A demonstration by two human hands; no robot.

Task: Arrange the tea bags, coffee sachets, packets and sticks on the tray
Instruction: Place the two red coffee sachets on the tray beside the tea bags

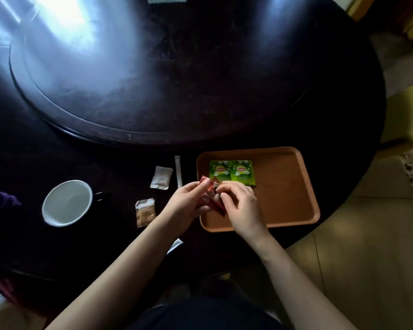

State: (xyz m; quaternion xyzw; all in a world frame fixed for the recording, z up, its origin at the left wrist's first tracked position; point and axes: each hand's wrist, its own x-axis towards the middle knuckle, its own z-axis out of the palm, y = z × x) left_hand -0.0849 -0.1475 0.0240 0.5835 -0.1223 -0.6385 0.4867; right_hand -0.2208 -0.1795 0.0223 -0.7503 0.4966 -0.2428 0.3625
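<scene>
Now both hands, left hand (pixel 188 201) and right hand (pixel 242 206), grip red coffee sachets (pixel 211 198) in closed fingers over the tray's (pixel 296 186) left edge, below two green tea bags (pixel 231 172).

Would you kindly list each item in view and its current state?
Green tea bags: two, flat on tray.
Tray: on table.
Red sachets: in both hands.
Left hand: closed on sachets.
Right hand: closed on sachets.
Mug: upright, empty.
White stick: off tray.
</scene>
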